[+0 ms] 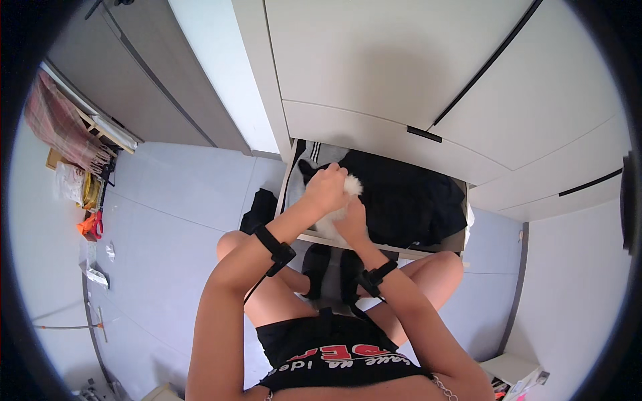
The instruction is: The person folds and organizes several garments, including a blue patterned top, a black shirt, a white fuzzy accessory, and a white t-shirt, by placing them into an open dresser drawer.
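Both of my hands meet over the left part of a pulled-out drawer (pixel 428 255). A white furry thing (pixel 354 185) shows between and below them; most of it is covered by my hands, and I cannot make out its kind. My left hand (pixel 327 188) has its fingers curled closed at its upper part. Just below and to the right, my right hand (pixel 352 220) is closed against it too. Beside them in the drawer lie dark folded clothes (pixel 414 200), and a grey cloth with stripes (pixel 328 154) lies behind my left hand.
Above the drawer rises a cream cabinet front (pixel 361 60) with black handle strips. A black cloth (pixel 261 208) is by the drawer's left side. On the floor at far left are a plaid cloth (pixel 63 123) on a rack and red scissors (pixel 97 224).
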A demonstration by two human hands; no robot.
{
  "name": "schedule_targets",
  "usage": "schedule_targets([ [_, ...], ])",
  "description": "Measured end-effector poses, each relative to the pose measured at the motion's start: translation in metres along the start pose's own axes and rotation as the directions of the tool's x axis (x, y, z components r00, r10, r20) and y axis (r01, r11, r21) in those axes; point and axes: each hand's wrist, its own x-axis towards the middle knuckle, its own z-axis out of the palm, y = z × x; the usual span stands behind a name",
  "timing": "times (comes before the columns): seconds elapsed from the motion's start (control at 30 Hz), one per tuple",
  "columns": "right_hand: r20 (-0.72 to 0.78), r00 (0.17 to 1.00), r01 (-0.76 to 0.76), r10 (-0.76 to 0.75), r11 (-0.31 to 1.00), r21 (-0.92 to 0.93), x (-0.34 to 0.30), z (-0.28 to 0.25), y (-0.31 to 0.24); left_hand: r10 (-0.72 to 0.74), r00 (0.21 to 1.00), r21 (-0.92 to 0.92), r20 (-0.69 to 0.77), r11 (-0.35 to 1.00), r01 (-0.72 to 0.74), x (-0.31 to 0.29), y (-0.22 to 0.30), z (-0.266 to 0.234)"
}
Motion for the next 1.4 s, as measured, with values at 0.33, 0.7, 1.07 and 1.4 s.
schedule_targets([
  [0.33,-0.18,0.982,-0.042,0.053,0.997,0.064,0.047,-0.195,0.009,-0.53,0.841,0.133,0.111,0.847,0.515,-0.03,-0.127,0.043],
  [0.7,0.107,0.994,0.037,-0.01,0.966,-0.257,0.036,-0.083,0.066,-0.653,0.741,0.239,0.156,0.753,0.613,-0.051,-0.144,0.103],
  [1.07,0.252,0.965,-0.085,0.073,0.996,0.037,-0.004,0.029,0.098,-0.408,0.714,-0.806,0.569,-0.449,0.386,0.007,-0.15,0.087],
  [1.4,0.115,0.973,-0.201,0.202,0.979,-0.023,0.005,0.022,0.094,-0.651,0.681,0.211,0.336,0.757,0.619,-0.048,-0.171,0.119],
])
